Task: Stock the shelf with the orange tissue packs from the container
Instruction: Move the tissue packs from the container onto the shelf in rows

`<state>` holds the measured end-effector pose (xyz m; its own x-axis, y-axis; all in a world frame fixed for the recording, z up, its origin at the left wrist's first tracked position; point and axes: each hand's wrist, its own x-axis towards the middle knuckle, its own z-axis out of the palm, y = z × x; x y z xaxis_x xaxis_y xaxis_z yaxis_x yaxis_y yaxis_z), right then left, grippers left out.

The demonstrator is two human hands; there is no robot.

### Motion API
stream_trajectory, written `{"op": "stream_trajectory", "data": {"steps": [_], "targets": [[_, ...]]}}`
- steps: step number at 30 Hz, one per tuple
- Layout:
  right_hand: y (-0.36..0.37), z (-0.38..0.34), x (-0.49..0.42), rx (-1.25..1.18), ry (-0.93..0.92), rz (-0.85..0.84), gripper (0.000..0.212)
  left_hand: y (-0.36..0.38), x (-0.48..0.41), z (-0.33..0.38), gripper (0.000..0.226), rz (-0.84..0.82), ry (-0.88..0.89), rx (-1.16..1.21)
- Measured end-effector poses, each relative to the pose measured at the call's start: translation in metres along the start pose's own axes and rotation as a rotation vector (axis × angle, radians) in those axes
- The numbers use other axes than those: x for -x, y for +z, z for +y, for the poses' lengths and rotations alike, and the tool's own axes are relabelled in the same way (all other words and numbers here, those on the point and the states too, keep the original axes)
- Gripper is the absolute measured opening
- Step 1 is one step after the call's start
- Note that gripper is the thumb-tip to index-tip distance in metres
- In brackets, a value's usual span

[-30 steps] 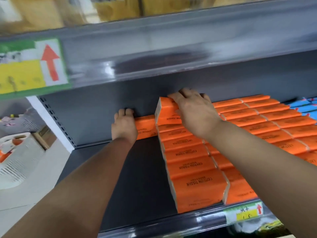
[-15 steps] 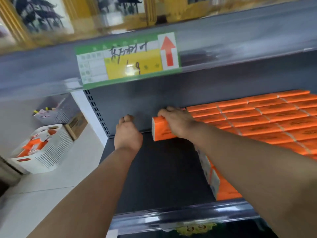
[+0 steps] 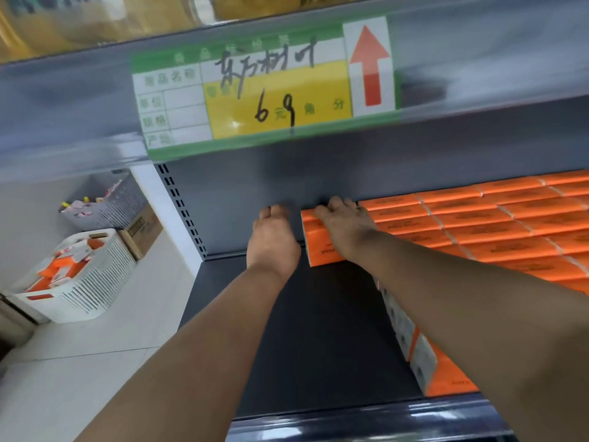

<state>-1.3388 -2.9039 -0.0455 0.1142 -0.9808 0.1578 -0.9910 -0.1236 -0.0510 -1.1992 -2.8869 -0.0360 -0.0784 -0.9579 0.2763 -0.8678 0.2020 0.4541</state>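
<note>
Rows of orange tissue packs (image 3: 497,228) fill the right part of the dark shelf (image 3: 318,333). One orange tissue pack (image 3: 320,250) stands at the left end of the back row. My right hand (image 3: 345,229) lies over its top, fingers curled over the far edge. My left hand (image 3: 272,242) is just left of that pack near the back wall, fingers bent forward, nothing visible in it. On the floor at far left, the white slatted container (image 3: 95,291) holds more orange packs.
A green and yellow price label (image 3: 264,90) hangs on the shelf edge above. A grey basket (image 3: 108,205) and a cardboard box (image 3: 141,229) sit behind the container. The shelf's left half is bare. A raised front lip (image 3: 366,422) borders the shelf.
My right hand has carried the pack down to the back left end of the row. My left hand has come off the pack it touched and sits beside it. The view has swung left.
</note>
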Motion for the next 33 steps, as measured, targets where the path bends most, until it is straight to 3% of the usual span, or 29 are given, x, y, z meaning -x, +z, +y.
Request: {"op": "stream_trajectory", "data": {"steps": [7,13,17,21,29,33], "targets": [[-0.058,0.023,0.065,0.026,-0.015,0.152,0.054,-0.014,0.031,0.041,0.055,0.109,0.157,0.080],[-0.084,0.069,0.200,0.091,0.023,0.335,0.053,-0.034,0.109,0.114,0.042,0.116,0.353,0.190],[-0.069,0.100,0.298,0.110,0.057,0.369,0.057,-0.021,0.174,0.156,0.045,0.082,0.489,0.250],[-0.022,0.130,0.375,0.122,0.152,0.228,0.058,0.016,0.244,0.181,0.045,-0.115,0.517,0.201],[0.051,0.177,0.493,0.071,0.369,-0.368,0.048,0.146,0.350,0.160,0.035,-0.760,0.267,-0.153],[0.077,0.207,0.529,0.064,0.489,-0.462,0.041,0.185,0.372,0.166,0.038,-0.844,0.292,-0.295]]}}
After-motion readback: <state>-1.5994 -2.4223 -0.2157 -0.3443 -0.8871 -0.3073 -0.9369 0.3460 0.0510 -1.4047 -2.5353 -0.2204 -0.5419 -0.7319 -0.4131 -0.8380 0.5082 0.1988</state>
